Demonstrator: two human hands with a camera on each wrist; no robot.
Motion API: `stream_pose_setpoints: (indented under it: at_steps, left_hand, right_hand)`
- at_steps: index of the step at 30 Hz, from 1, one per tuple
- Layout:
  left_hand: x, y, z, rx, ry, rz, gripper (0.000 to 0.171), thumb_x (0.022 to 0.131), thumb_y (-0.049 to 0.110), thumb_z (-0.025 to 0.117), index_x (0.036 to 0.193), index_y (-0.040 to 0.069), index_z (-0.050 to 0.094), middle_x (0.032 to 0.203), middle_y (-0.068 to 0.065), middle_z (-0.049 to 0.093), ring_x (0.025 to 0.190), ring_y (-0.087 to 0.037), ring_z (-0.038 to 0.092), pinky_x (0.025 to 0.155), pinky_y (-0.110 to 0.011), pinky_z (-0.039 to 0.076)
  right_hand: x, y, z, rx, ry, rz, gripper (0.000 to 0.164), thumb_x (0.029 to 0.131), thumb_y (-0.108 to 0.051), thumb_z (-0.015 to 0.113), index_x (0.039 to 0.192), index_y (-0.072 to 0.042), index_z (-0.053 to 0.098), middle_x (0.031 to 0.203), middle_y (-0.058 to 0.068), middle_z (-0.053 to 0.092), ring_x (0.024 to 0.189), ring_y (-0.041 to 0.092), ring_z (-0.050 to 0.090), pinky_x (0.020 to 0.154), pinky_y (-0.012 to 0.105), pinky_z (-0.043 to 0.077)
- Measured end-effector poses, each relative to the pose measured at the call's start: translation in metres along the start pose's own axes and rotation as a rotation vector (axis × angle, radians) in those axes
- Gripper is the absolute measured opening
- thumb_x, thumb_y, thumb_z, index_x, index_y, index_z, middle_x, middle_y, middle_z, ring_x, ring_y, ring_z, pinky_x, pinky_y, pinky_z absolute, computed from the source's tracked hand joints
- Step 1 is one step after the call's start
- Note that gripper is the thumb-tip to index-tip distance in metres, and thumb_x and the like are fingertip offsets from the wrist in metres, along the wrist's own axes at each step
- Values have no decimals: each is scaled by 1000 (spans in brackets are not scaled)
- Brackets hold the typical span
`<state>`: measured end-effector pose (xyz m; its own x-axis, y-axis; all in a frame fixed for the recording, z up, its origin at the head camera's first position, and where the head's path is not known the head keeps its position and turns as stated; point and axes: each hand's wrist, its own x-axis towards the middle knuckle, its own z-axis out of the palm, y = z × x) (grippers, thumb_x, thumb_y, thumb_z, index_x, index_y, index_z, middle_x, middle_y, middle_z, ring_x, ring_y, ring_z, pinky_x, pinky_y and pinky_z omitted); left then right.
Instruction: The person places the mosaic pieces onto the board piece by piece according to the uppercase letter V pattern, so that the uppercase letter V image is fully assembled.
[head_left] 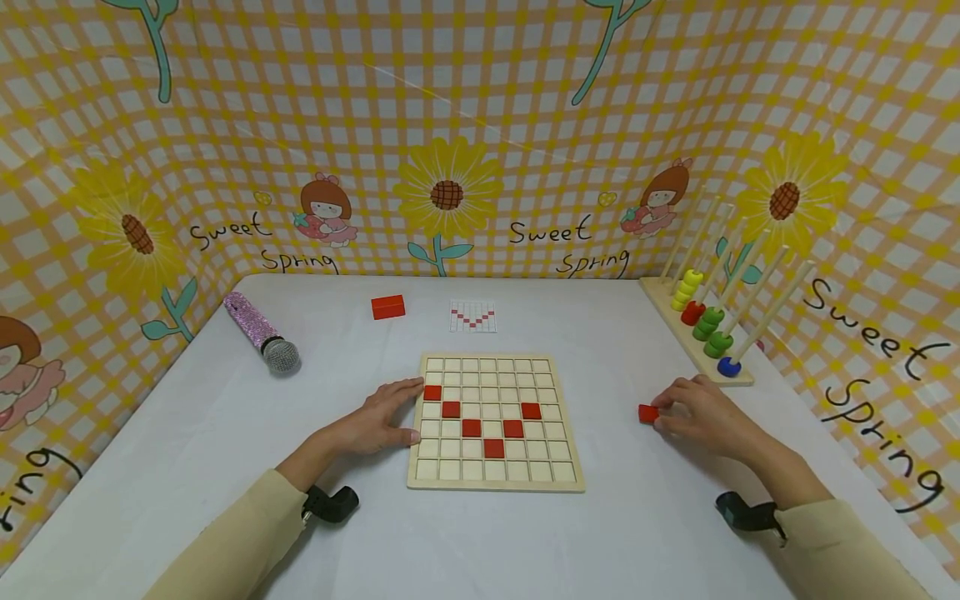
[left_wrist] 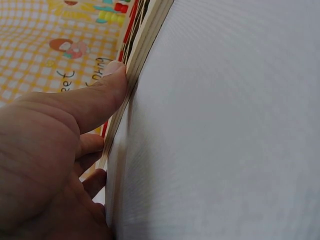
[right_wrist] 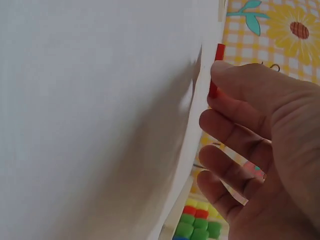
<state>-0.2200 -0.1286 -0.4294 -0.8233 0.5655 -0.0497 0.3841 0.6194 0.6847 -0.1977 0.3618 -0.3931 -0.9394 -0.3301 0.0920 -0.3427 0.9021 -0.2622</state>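
A wooden grid board (head_left: 450,470) lies flat in front of me, with several red square tiles (head_left: 493,448) in its cells forming a slanting V. My left hand (head_left: 372,421) rests against the board's left edge, thumb and fingertips touching the rim. In the left wrist view, the thumb (left_wrist: 102,95) presses that wooden edge. Off to the right of the board, my right hand (head_left: 701,417) pinches one red tile (head_left: 648,413) between thumb and fingers. The right wrist view shows this tile (right_wrist: 220,52) edge-on, partly covered by the thumb, with the other fingers loosely bent.
Behind the board lie a red block (head_left: 387,307) and a pattern card (head_left: 472,317) with a red V. A glittery pink microphone (head_left: 262,333) lies back left. The bead abacus (head_left: 697,329) with upright pegs stands back right. Patterned cloth (head_left: 450,108) walls the table.
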Motion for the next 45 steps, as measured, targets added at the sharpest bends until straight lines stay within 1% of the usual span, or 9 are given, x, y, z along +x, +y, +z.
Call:
stream_pose_setpoints:
  at_steps: [3,8,13,19,27,33,40,45]
  left_hand:
    - [0,0,0,3,-2,-1,78,85,27,69,148,5,29,157,-10,21,145,-37,13,115,-60,11]
    - [0,1,0,4,-4,-4,78,85,27,69,148,5,29,157,-11,21,145,-36,13,115,-60,9]
    - [0,1,-1,1,-5,-2,78,85,27,69,148,4,28,157,-11,21,145,-36,13,115,-60,11]
    - [0,1,-1,2,-6,11,78,85,26,69,147,2,28,156,-13,21,145,-36,14,115,-60,8]
    - [0,0,-1,3,-8,15,79,85,28,69,147,2,28,157,-12,21,144,-37,15,114,-60,12]
    - [1,-1,-1,2,-9,12,79,85,28,69,147,2,28,157,-12,21,145,-36,14,114,-60,11]
    - [1,-1,-1,-5,-4,7,79,85,28,70,147,3,28,157,-11,21,144,-36,14,114,-60,12]
    - [1,-1,-1,-6,-5,3,80,84,28,70,148,4,28,157,-11,20,144,-37,13,114,-60,12]
  right_hand:
    - [1,-5,0,4,-2,-13,19,78,-19,74,96,-10,71,92,0,65,93,22,48,74,32,42]
    - [5,-17,2,0,-9,-20,18,80,-19,73,96,-12,71,94,-1,65,95,22,49,78,37,47]
    - [9,-30,3,-7,-2,-39,17,80,-20,73,96,-14,72,93,-1,65,94,21,49,78,37,47]
    - [14,-43,5,-4,1,-64,16,80,-20,74,94,-15,72,93,-2,65,94,21,49,79,37,46]
    - [20,-60,8,-2,-3,-76,15,79,-19,74,94,-15,72,92,-2,65,93,19,49,79,36,45]
    - [28,-71,14,-8,-5,-86,16,78,-19,75,93,-15,72,92,-1,66,92,19,48,78,34,43]
    - [38,-80,19,-23,12,-117,16,77,-19,75,92,-14,73,91,-1,66,91,19,48,78,33,41]
    - [44,-84,22,-27,17,-113,15,77,-20,76,91,-14,73,92,-1,66,90,19,48,77,32,40]
